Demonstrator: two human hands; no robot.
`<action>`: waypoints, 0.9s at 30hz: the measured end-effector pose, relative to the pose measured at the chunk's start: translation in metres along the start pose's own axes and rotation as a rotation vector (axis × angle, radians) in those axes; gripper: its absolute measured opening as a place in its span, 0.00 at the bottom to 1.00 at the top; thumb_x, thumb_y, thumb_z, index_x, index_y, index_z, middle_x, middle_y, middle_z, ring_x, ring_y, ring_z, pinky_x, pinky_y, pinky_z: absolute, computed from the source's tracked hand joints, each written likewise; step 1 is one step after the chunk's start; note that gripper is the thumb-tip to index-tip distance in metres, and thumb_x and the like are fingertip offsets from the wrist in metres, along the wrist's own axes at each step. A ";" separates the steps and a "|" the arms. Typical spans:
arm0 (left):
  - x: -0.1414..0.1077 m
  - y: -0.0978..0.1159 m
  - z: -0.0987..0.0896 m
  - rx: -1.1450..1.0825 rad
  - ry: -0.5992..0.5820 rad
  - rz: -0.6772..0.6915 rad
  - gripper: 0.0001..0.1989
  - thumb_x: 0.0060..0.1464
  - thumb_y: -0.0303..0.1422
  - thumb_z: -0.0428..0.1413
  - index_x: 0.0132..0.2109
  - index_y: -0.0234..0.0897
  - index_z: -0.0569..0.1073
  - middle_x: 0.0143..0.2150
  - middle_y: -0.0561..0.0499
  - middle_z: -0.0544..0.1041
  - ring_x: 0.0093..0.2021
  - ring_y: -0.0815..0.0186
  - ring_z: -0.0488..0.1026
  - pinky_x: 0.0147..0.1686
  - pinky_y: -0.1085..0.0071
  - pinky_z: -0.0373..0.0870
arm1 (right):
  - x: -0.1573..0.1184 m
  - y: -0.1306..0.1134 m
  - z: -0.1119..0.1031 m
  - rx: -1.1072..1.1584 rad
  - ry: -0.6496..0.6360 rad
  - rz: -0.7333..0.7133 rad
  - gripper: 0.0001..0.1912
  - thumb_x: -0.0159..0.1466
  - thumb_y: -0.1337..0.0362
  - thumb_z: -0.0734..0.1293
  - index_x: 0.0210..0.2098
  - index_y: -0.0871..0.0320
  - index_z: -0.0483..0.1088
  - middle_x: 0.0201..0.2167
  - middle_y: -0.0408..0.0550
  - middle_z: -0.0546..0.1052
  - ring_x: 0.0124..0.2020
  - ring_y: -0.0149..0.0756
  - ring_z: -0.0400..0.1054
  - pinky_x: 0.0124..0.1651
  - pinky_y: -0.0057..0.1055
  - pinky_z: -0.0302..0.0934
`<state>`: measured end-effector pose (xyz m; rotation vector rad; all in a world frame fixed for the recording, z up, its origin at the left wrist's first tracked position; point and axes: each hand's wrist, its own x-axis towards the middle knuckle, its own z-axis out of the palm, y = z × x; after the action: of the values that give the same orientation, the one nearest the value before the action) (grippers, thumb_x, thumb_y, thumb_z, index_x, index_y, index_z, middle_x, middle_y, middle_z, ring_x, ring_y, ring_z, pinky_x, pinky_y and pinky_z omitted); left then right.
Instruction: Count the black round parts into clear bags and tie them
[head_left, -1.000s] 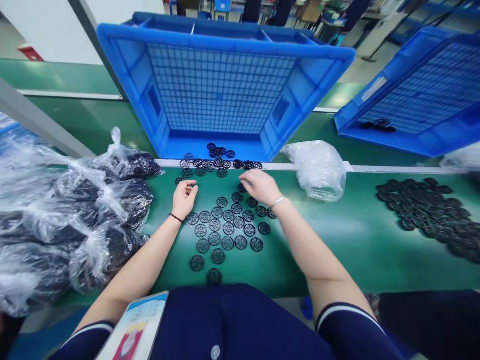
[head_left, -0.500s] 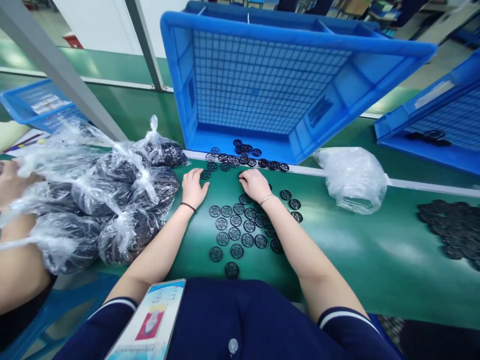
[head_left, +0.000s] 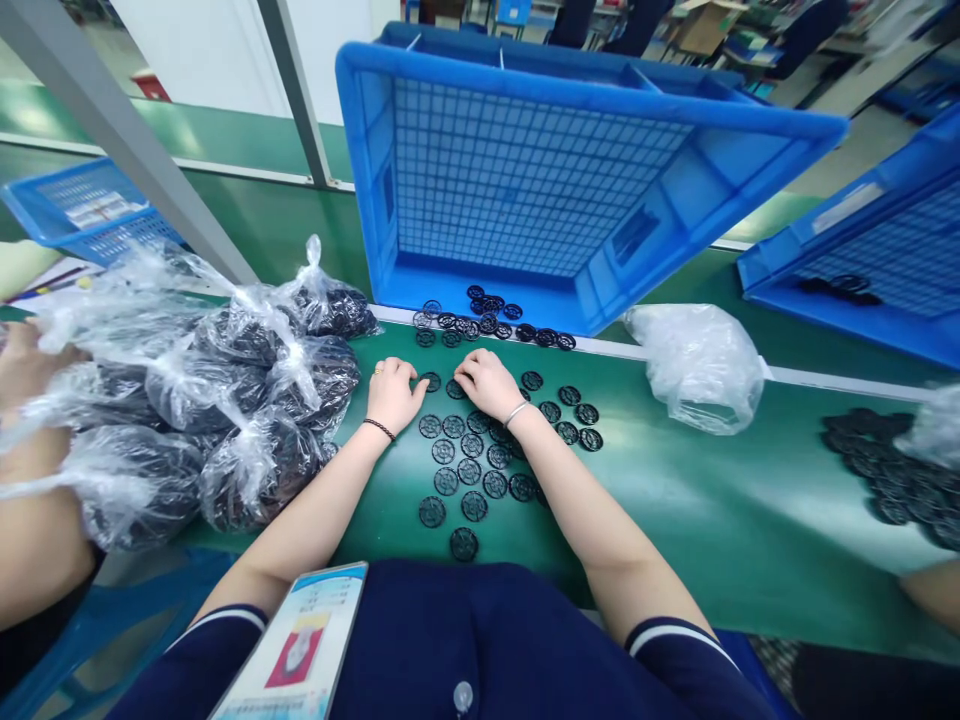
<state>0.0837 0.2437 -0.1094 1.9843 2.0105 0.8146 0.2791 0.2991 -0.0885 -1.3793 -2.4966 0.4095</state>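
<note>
"What's nearest the person?"

"The badge (head_left: pixel 289 650) on the navy shirt (head_left: pixel 420 630). Then, on the green table (head_left: pixel 660 490), black openwork discs (head_left: pixel 469 471) lie flat in loose rows between the forearms."

"And the hands?"

"At the far edge of those rows. The left hand (head_left: pixel 394 395) looks relaxed, thumb apart from the fingers, its tip right by one disc. The right hand (head_left: pixel 487 385) bends its fingers down over another; I can't tell from here whether they're pinching it."

"Anything to the sides?"

"Tied clear bags (head_left: pixel 255 460) of dark pieces on the left, with a co-worker's hand (head_left: pixel 34 365) behind them. A whitish plastic bag (head_left: pixel 701 365) sits to the right."

"Beyond?"

"More discs clustered at the lip of a big blue crate (head_left: pixel 525 190), its open side toward us, a few lying just inside."
</note>
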 end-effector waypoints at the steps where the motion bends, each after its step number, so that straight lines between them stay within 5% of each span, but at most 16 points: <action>1: 0.001 -0.001 -0.001 0.003 0.007 -0.011 0.09 0.56 0.38 0.58 0.36 0.36 0.72 0.40 0.40 0.71 0.46 0.49 0.67 0.49 0.55 0.66 | 0.001 0.000 -0.002 -0.028 0.000 -0.005 0.10 0.67 0.63 0.62 0.36 0.57 0.74 0.40 0.53 0.74 0.45 0.43 0.66 0.49 0.38 0.62; 9: 0.046 0.003 0.007 -0.052 0.032 0.020 0.17 0.55 0.28 0.56 0.53 0.33 0.71 0.56 0.37 0.70 0.55 0.48 0.65 0.55 0.55 0.64 | 0.038 -0.001 -0.006 -0.134 0.071 -0.009 0.17 0.65 0.69 0.61 0.53 0.61 0.70 0.52 0.58 0.72 0.52 0.48 0.63 0.56 0.43 0.61; 13: 0.060 0.001 0.014 -0.068 -0.011 0.066 0.15 0.56 0.29 0.56 0.51 0.35 0.73 0.53 0.41 0.75 0.53 0.50 0.67 0.54 0.56 0.65 | 0.047 -0.001 0.005 -0.117 0.026 -0.056 0.19 0.66 0.70 0.59 0.55 0.62 0.70 0.55 0.56 0.73 0.53 0.48 0.62 0.57 0.44 0.61; 18: 0.057 -0.003 0.017 -0.090 -0.032 0.053 0.06 0.59 0.30 0.54 0.41 0.36 0.75 0.43 0.42 0.77 0.47 0.54 0.71 0.50 0.59 0.67 | 0.041 -0.001 0.009 -0.066 0.038 -0.004 0.14 0.67 0.67 0.60 0.49 0.59 0.74 0.49 0.54 0.77 0.52 0.46 0.64 0.55 0.42 0.62; 23: 0.044 -0.005 0.015 -0.128 -0.025 -0.023 0.10 0.60 0.32 0.54 0.48 0.36 0.70 0.31 0.49 0.74 0.33 0.60 0.73 0.38 0.64 0.69 | 0.033 -0.004 0.004 0.083 0.052 0.079 0.12 0.69 0.64 0.59 0.48 0.56 0.70 0.41 0.50 0.78 0.45 0.41 0.70 0.48 0.37 0.65; 27: 0.033 -0.010 0.009 -0.110 0.019 -0.021 0.06 0.56 0.35 0.58 0.39 0.38 0.74 0.37 0.44 0.73 0.43 0.54 0.72 0.47 0.59 0.68 | 0.027 -0.006 0.005 0.123 0.034 0.069 0.11 0.69 0.64 0.58 0.45 0.56 0.71 0.39 0.49 0.77 0.41 0.39 0.71 0.46 0.34 0.64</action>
<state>0.0773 0.2784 -0.1143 1.8992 1.9486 0.9212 0.2587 0.3183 -0.0885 -1.4153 -2.3595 0.5400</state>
